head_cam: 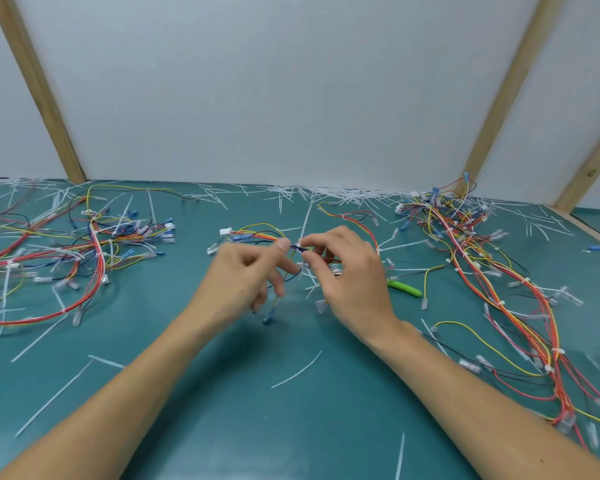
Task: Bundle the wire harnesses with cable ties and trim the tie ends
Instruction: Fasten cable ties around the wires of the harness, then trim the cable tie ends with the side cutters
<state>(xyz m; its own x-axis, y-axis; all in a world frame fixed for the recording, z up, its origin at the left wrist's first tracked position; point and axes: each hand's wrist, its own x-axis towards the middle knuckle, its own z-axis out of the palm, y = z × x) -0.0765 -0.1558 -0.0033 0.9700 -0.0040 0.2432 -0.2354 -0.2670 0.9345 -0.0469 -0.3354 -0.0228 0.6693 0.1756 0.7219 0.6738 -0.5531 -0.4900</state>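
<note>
Forearms come in low from six o'clock, and both hands meet over the middle of the green worktop (291,427). Left hand (243,278) pinches the small wire harness (257,234) between thumb and forefinger, its other fingers loosely spread below. Right hand (347,271) pinches the same bundle right alongside, fingertips nearly touching the left's, apparently working a white cable tie (303,220) whose tail sticks up toward twelve o'clock. Whether the tie is already threaded through its head, I can't tell; the fingers cover it.

Out from the hands now: the harness trails toward eleven o'clock to a white connector (225,232), with loose leads hanging toward six. At three o'clock, just beside the right hand, lies a green-handled cutter (406,289), untouched. Finished harnesses (94,258) are heaped at nine o'clock, another long run (482,271) at three, and trimmed tie ends (343,194) litter the back edge at twelve.

Handling call: these wires look thin, light and floppy, so they'll splay unless held close on both sides of the tie point. The tie looks springy and slick, so take it by the tail and pull straight. Mind the small terminals; I'd hold the insulation, not the ends.
</note>
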